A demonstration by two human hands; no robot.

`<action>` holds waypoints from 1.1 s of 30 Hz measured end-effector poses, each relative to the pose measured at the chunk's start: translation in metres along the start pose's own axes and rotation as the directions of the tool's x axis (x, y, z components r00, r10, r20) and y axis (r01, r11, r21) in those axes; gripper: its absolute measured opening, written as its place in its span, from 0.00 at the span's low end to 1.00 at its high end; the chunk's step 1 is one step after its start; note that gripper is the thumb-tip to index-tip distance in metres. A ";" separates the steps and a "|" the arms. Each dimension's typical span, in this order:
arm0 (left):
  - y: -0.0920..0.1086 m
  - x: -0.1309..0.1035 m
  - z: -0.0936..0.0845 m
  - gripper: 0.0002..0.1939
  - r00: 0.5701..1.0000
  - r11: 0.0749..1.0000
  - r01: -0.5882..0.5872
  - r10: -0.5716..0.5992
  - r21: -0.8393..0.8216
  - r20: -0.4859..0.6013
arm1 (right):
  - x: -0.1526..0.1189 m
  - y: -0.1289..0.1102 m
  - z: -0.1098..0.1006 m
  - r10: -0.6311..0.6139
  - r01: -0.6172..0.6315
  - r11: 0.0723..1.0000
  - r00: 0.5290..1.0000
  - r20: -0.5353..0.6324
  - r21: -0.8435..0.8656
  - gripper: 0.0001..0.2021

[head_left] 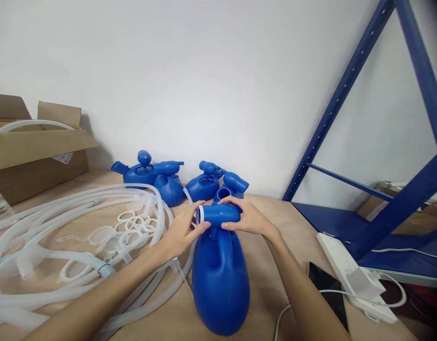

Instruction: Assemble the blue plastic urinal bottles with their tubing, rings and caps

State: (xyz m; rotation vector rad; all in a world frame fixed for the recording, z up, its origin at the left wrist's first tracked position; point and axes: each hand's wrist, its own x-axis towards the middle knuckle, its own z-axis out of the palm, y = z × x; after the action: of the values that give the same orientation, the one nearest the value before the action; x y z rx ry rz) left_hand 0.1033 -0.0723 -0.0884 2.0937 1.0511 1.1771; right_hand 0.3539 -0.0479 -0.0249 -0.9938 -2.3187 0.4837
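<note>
A blue plastic jug with a moulded handle rests on the table in front of me. Across its top lies a blue tubular spout piece; whether it is joined to the jug I cannot tell. A white ring sits at the spout's left end. My left hand is closed there, thumb and fingers pinching around the ring. At the other end, my right hand grips the spout between thumb and fingers. Its palm side is hidden.
Coiled clear hoses and loose white rings and caps spread over the left side. Several blue jugs stand by the wall. A cardboard box is far left; a phone, power strip and blue shelf frame are right.
</note>
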 end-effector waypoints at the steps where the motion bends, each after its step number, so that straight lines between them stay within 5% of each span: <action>1: 0.003 0.000 0.000 0.31 1.000 1.000 0.007 -0.007 -0.024 0.002 | 0.000 0.001 0.000 -0.005 0.005 1.000 1.000 -0.003 0.003 0.26; 10: 0.006 0.001 -0.003 0.34 0.998 0.998 -0.037 0.034 -0.041 -0.058 | -0.001 0.006 -0.002 -0.023 0.022 0.998 1.000 0.010 0.063 0.27; 17: -0.007 0.001 0.002 0.42 0.992 0.972 -0.115 0.123 -0.203 0.028 | 0.001 0.015 0.005 -0.046 0.050 0.983 0.999 -0.030 0.174 0.27; 25: 0.000 0.001 -0.004 0.43 0.887 0.881 -0.461 0.460 0.106 0.035 | -0.005 0.017 0.003 -0.023 0.026 0.983 1.000 -0.021 0.182 0.29; 29: -0.006 0.001 -0.004 0.43 0.889 0.877 -0.453 0.458 0.162 0.006 | -0.025 0.007 0.014 0.066 -0.070 0.997 0.973 -0.219 -0.011 0.41; 31: -0.009 0.001 -0.002 0.42 0.902 0.892 -0.425 0.432 0.155 -0.011 | -0.038 0.002 0.028 0.175 -0.170 0.984 0.924 -0.340 0.045 0.43; 33: -0.008 0.002 -0.001 0.41 0.911 0.905 -0.409 0.413 0.115 -0.009 | -0.049 -0.002 0.044 0.307 -0.239 0.943 0.894 -0.327 0.233 0.47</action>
State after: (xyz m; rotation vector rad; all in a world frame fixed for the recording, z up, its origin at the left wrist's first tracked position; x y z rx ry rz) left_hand 0.1001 -0.0658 -0.0934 2.4736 0.7164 1.3783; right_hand 0.3532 -0.0902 -0.0757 -1.2111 -1.7823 0.5668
